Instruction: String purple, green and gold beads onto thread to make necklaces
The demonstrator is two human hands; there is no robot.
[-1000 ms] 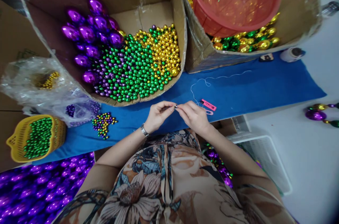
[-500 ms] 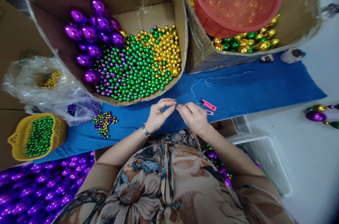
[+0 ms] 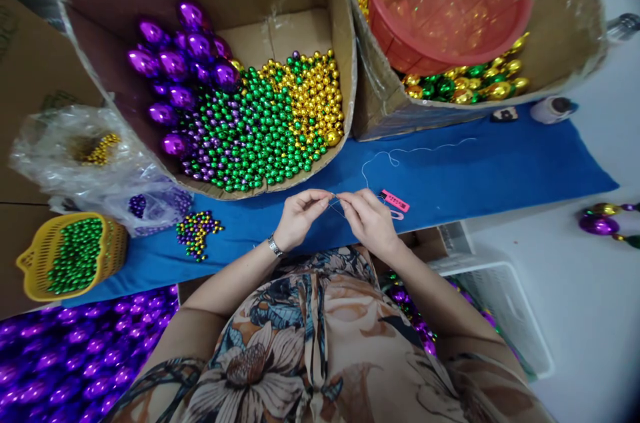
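My left hand (image 3: pixel 300 215) and my right hand (image 3: pixel 369 220) meet fingertip to fingertip above the front of the blue cloth (image 3: pixel 440 176). Both are closed in a pinch on a thin white thread (image 3: pixel 381 154), which trails from the right hand over the cloth towards the back right. A small loop of it shows between the fingers. Whether a needle is also held there I cannot tell. Just past my right hand lies a pink cutter (image 3: pixel 395 200) with a pale pink loop. Left of my left hand is a small heap of purple, green and gold beads (image 3: pixel 196 233).
A cardboard box (image 3: pixel 345 76) of loose beads stands in front, beside another box (image 3: pixel 380 106) carrying a red basket (image 3: pixel 447 60). At left are a yellow basket (image 3: pixel 117 246) of green beads and plastic bags (image 3: pixel 45 150). A white crate (image 3: pixel 530 316) sits low at right.
My right fingers have shifted slightly, and a thread loop now shows between my hands. The hands stay in nearly the same place; the view has moved a little.
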